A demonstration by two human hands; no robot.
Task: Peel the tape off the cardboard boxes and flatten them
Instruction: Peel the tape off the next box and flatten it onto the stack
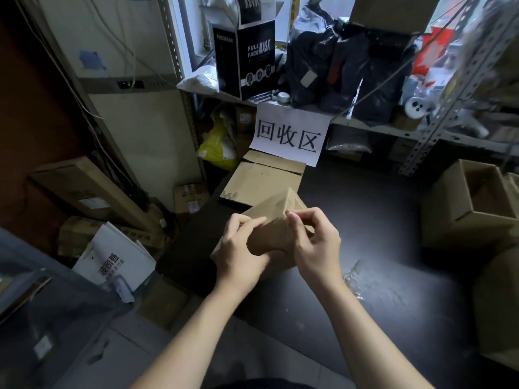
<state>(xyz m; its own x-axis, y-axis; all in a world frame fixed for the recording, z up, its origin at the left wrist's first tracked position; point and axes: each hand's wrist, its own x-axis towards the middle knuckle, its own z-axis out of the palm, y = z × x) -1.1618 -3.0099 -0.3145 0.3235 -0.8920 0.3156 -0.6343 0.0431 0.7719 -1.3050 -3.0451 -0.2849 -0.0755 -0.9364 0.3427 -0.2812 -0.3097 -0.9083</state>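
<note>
Over the dark matte tabletop [379, 220], both hands hold a small brown cardboard box [269, 228], tilted with one corner pointing up and away.
- Left hand [241, 248]: fingers curled round the box's left side, gripping it.
- Right hand [314, 242]: thumb and forefinger pinch a bit of clear shiny tape [289, 212] at the box's upper edge; the other fingers are curled in.
- A crumpled scrap of clear film [352, 279] lies on the tabletop, just right of the right wrist.
- A larger tan cardboard carton [261, 183] sits behind the held box, at the far edge of the tabletop.
- An open brown carton with raised flaps [471, 203] is at the right edge.

Room: a grey slotted-metal shelf [373, 126] runs across the back. A white paper sign with black characters [292, 133] hangs from its front lip. On the shelf are a black printed "FULL FACE MASK" box [252, 60] and black plastic bags [337, 66]. Below the shelf sits a yellow plastic bag [219, 147]. At the left, a long flat brown carton [84, 189] leans, and a white printed carton [112, 259] is near the table corner.
</note>
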